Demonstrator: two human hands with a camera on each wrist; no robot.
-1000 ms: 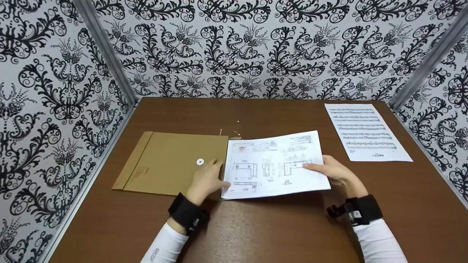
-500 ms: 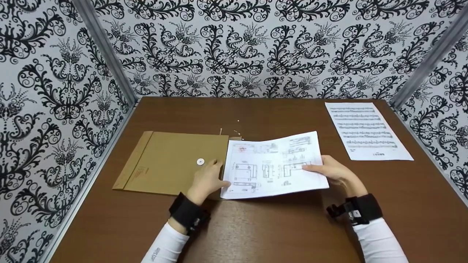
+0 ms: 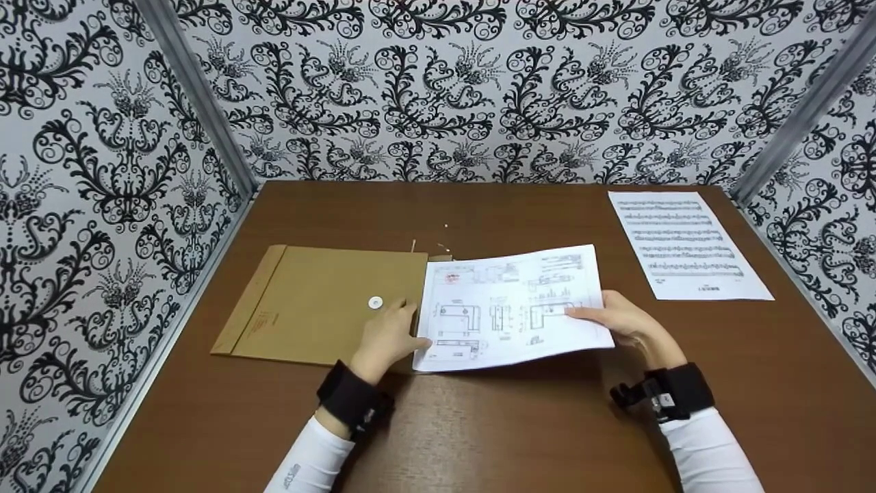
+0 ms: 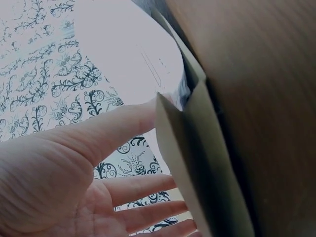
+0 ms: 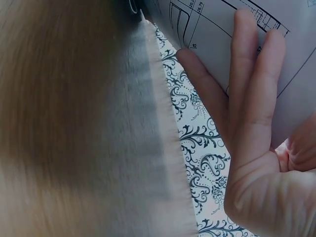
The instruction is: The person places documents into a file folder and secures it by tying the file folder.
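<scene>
A brown envelope (image 3: 321, 301) with a white round button lies on the left of the table, its mouth facing right. Sheets of paper with technical drawings (image 3: 506, 308) reach into that mouth and extend to the right. My left hand (image 3: 387, 339) pinches the front edge of the mouth. In the left wrist view its thumb (image 4: 123, 121) lies inside against the paper, its fingers outside. Holding the right side of the sheets, my right hand (image 3: 633, 325) has its thumb on top. The right wrist view shows its fingers (image 5: 254, 79) extended under the paper.
A sheet of printed music (image 3: 684, 246) lies at the back right of the brown table (image 3: 520, 431). Patterned walls (image 3: 452, 89) close off the back and sides. A pale string end (image 3: 413, 245) shows behind the envelope's mouth.
The lower right corner of the drawing sheets has risen slightly and shifted a little to the left. Both hands stay almost where they were, and the envelope lies still.
</scene>
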